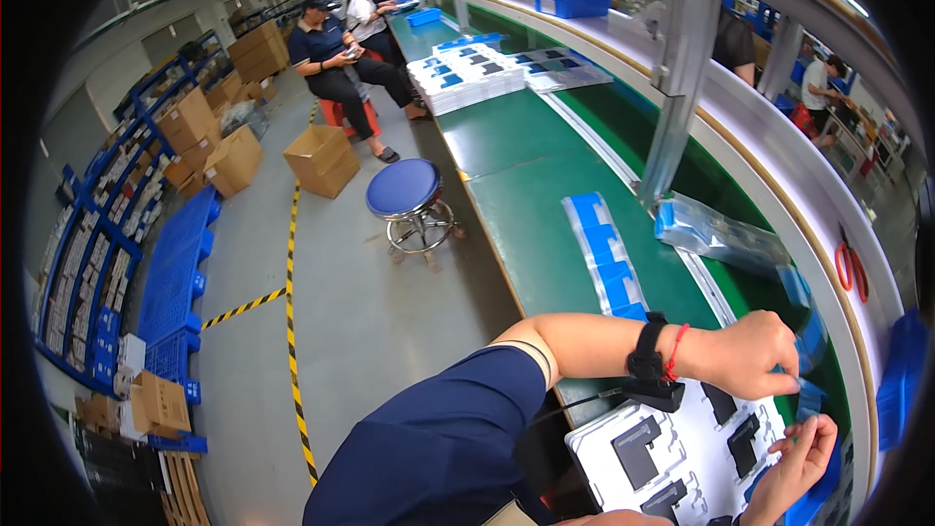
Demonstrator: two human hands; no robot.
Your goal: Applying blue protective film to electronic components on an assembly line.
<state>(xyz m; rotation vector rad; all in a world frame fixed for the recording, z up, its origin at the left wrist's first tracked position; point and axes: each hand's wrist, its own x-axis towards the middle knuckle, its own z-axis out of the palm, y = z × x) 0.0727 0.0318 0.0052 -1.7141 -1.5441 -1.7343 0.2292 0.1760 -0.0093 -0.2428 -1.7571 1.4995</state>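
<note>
My left hand (748, 355), with a black band and a red cord on its wrist, reaches across the bench with its fingers closed on a small piece of blue film (808, 398). Just below it, my right hand (804, 460) pinches at the lower end of that film. Under both hands lies a white tray (596, 463) with moulded recesses. Flat black L-shaped parts (637, 452) sit in it. Beyond my left forearm a clear strip with blue film pieces (606, 258) lies on the green bench top.
A clear plastic bag (726, 231) lies beside a metal post (667, 141). Red-handled scissors (850, 271) rest on the shelf at right. Farther along the green bench (516, 190) stand stacked white trays (466, 88). A blue stool (403, 187) and seated people (331, 54) are beyond at left.
</note>
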